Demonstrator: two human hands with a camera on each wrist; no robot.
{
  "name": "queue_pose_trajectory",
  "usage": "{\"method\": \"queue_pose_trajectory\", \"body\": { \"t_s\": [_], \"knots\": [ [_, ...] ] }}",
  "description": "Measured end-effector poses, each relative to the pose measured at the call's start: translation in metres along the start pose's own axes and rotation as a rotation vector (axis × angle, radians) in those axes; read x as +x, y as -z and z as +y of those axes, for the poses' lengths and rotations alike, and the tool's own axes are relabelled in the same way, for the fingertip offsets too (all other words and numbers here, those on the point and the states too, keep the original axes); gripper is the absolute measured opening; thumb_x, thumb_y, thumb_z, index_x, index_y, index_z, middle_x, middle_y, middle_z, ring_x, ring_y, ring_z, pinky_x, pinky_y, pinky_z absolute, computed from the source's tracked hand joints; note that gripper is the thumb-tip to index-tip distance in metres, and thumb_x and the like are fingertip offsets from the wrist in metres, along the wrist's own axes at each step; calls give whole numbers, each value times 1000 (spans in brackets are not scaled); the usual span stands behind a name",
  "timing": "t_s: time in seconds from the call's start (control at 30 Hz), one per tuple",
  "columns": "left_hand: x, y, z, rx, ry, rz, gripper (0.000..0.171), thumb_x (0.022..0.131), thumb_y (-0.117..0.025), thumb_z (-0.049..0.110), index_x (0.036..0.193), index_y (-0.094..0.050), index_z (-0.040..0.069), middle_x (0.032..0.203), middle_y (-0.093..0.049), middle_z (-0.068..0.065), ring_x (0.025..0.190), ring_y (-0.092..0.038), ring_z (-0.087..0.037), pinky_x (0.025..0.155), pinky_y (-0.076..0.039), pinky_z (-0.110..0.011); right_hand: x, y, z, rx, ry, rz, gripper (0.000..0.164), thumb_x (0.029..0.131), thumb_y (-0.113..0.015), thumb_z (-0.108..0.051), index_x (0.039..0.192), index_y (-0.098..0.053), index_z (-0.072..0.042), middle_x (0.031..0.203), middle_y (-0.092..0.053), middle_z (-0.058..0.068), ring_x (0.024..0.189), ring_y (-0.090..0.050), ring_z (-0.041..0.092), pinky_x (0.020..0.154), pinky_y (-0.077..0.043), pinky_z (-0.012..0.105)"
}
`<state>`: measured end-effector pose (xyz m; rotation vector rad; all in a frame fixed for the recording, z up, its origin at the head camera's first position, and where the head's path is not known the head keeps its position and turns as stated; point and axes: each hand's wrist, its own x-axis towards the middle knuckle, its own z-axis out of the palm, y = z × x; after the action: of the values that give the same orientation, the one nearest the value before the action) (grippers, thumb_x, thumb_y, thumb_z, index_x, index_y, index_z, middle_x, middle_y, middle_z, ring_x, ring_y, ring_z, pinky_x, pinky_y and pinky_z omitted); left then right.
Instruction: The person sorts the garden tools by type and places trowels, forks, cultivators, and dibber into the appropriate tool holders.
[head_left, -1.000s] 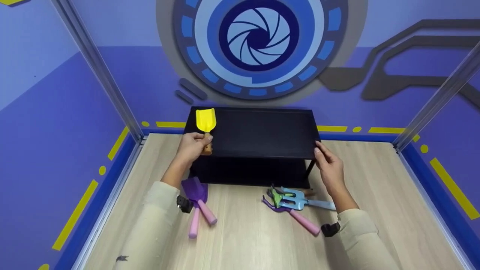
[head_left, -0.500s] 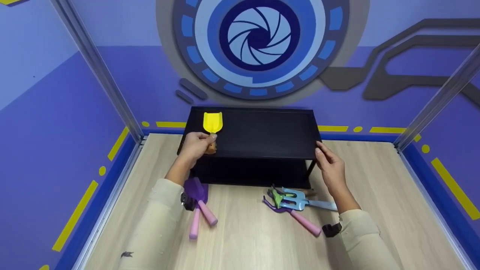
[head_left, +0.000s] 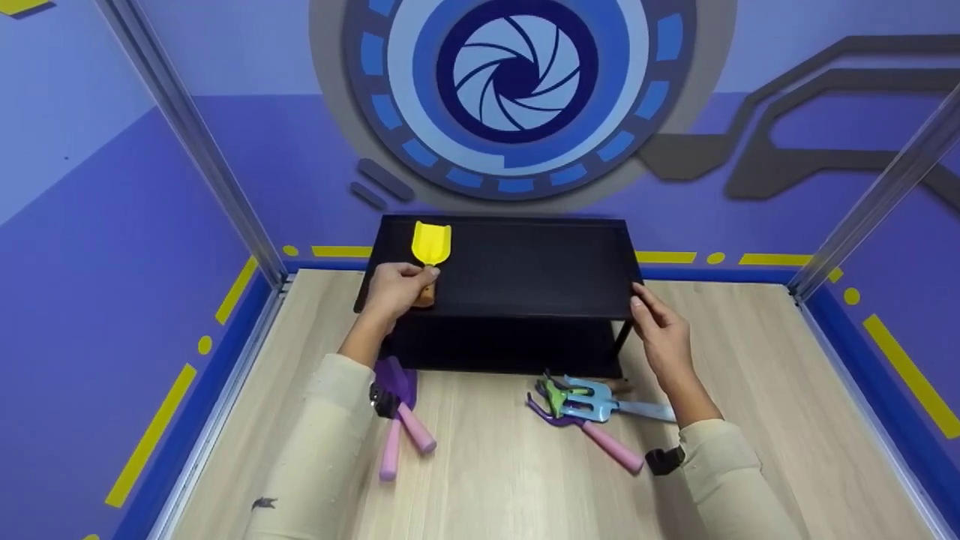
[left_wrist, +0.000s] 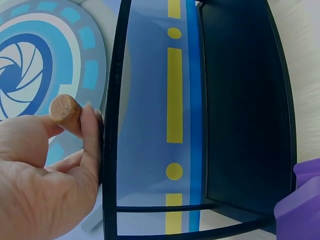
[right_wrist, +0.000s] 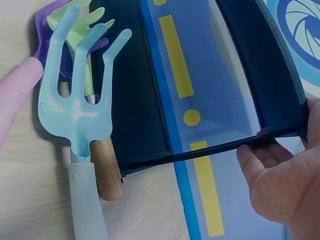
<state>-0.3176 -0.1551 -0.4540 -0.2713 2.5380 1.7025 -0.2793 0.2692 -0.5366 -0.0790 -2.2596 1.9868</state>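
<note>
My left hand (head_left: 394, 291) pinches the wooden handle (left_wrist: 66, 114) of a toy shovel with a yellow scoop (head_left: 432, 244). The scoop lies over the left part of the top of a black two-tier shelf (head_left: 525, 266); whether it touches the surface I cannot tell. At the shelf's right front corner, my right hand (head_left: 664, 334) grips the edge between thumb and fingers; the right wrist view shows the thumb (right_wrist: 250, 160) against the frame, with the other fingers partly hidden behind it.
Two purple shovels with pink handles (head_left: 416, 429) lie crossed at the front left. A light-blue hand fork (right_wrist: 77, 115), a green rake (head_left: 555, 396) and a purple rake with a pink handle (head_left: 611, 446) overlap at the front right. A patterned wall (head_left: 300, 172) stands behind the shelf.
My left hand has carried the yellow shovel a little to the right over the shelf top, slowing in the last half second. The right hand has stayed at the shelf corner.
</note>
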Motion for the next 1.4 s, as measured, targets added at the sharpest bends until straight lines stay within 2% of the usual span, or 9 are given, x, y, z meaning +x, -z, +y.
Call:
{"method": "queue_pose_trajectory", "body": {
  "t_s": [0.1, 0.3, 0.4, 0.63, 0.77, 1.1, 1.4],
  "knots": [
    [-1, -3, 0, 37, 6, 40, 41, 100, -75, 37, 127, -75, 6, 125, -75, -13, 103, -69, -21, 89, -58, -33, -1, -1, -2, -12, -12, 6, 52, 111, -55, -42, 160, -50, -24, 170, -44, 3, 155, -48, 22, 118, -46, 27],
    [0, -9, 2, 65, -21, 112, 39, 97, -79, 34, 124, -77, 5, 123, -77, -14, 104, -71, -24, 93, -59, -39, -1, -2, -5, -10, -51, 20, 54, 110, -56, -44, 160, -50, -24, 170, -45, 4, 154, -49, 23, 123, -43, 41],
    [0, -11, 3, 76, -33, 128, 39, 97, -80, 33, 123, -78, 4, 119, -79, -13, 100, -73, -23, 92, -61, -38, -1, -1, -5, -1, -56, 13, 54, 110, -56, -44, 161, -49, -25, 171, -43, 2, 155, -47, 22, 125, -42, 42],
    [2, -15, 5, 130, -32, 199, 30, 93, -83, 32, 101, -81, 4, 90, -80, -9, 76, -71, -17, 71, -56, -30, -1, -1, -4, -15, -45, 9, 55, 110, -55, -45, 161, -48, -25, 171, -43, 3, 154, -48, 23, 123, -43, 40],
    [3, -16, 5, 126, -13, 218, 27, 92, -84, 31, 94, -81, 5, 80, -77, -4, 72, -70, -16, 70, -54, -29, -1, -1, -4, -22, -47, 13, 55, 110, -55, -46, 161, -48, -26, 171, -43, 3, 154, -48, 23, 122, -43, 38],
    [6, -18, 6, 123, 7, 246, 27, 90, -86, 32, 94, -82, 5, 84, -78, -6, 73, -71, -17, 71, -55, -31, -1, 0, -5, -32, -34, 5, 55, 110, -55, -47, 161, -48, -26, 171, -43, 3, 154, -49, 25, 121, -43, 38],
    [8, -20, 5, 138, 0, 279, 28, 87, -87, 34, 86, -83, 7, 88, -80, -8, 82, -70, -23, 79, -56, -37, 0, -1, -4, -9, -35, 7, 54, 110, -55, -46, 160, -49, -27, 171, -43, 1, 154, -49, 24, 123, -42, 42]
  ]
}}
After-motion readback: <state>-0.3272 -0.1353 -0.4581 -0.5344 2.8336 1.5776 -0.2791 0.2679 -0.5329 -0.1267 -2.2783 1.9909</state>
